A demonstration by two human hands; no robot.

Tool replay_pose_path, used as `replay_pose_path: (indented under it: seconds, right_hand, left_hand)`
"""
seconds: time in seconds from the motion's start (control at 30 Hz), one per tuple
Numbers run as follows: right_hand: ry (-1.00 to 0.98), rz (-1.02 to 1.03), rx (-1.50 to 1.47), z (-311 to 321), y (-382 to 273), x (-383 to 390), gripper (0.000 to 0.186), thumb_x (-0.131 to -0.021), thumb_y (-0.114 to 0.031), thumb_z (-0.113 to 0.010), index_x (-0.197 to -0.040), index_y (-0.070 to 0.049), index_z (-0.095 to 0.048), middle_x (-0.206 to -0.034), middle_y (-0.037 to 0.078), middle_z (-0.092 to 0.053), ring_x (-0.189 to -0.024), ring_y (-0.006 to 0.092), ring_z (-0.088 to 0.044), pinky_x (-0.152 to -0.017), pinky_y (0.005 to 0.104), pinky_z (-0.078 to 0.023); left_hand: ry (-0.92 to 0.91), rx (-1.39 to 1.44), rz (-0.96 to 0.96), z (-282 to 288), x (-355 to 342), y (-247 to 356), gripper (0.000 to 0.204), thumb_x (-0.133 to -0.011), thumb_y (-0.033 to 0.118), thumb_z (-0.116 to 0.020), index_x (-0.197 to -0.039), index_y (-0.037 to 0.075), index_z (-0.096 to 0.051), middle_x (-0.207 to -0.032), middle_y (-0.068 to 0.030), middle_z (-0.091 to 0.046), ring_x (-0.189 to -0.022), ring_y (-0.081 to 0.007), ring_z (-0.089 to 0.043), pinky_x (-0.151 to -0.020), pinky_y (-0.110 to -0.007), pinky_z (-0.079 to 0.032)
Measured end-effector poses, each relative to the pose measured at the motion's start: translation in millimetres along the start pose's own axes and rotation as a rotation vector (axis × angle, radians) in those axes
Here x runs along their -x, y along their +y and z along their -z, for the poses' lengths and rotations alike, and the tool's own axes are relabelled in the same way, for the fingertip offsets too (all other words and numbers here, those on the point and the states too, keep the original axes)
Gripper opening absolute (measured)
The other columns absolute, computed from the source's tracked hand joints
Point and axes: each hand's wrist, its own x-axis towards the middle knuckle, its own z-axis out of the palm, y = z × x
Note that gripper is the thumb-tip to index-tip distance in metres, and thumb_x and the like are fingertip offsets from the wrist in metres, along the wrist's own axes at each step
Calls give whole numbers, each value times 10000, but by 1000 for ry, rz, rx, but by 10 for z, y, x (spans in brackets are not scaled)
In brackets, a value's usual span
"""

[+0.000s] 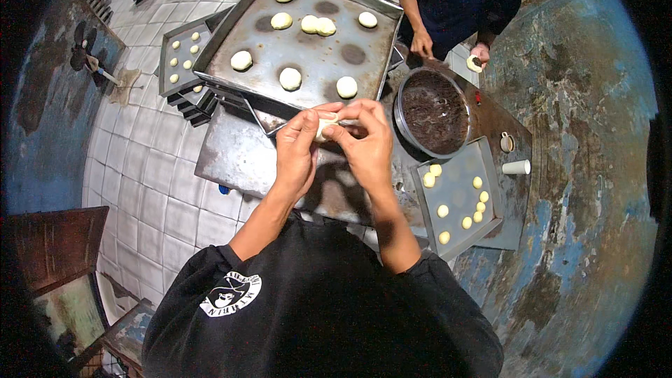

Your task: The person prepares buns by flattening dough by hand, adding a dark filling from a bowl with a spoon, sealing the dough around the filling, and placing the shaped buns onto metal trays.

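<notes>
My left hand (pixel 295 150) and my right hand (pixel 366 141) meet over the metal table (pixel 231 161), both pinching one pale dough ball (pixel 326 124) between their fingertips. Just beyond them lies a large metal baking tray (pixel 318 63) with several round dough pieces (pixel 290 78) spread on it. To the right stands a round metal bowl (pixel 400 120) of dark filling. A smaller tray (pixel 456 199) at my right holds several small dough balls.
Another person in a dark blue shirt (pixel 455 0) stands across the table, a hand (pixel 478 57) holding a dough piece. A further small tray (pixel 173 56) with dough balls sits at the left. A white cup (pixel 516 166) lies at the right. White tiled floor lies to the left.
</notes>
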Motion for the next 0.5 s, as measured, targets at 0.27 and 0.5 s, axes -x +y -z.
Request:
replay_pose_path:
  seconds: [0.27,0.5]
  right_hand:
    - [-43,-240,-142,-210,4,29,228,-827,7,-792,-1049,20,-737,-997,74,-716,-880,99,-653,-769,243,-536]
    - [2,196,315,-366,51,73,268,-801,-4,-785,-1066,11,-750,-1022,88,-703,-850,149,-681,-767,282,-565]
  left_hand:
    - [-7,203,84,159,-10,193,242,-1018,146,-545,-1126,-35,-663,-1369,-202,-594,-1192,-267,-610,-1059,-403,-468]
    - [201,234,112,243,1,123,236,-1058,198,-553,-1152,-8,-619,-1247,-192,-663,-1132,-259,-654,-969,-392,-547]
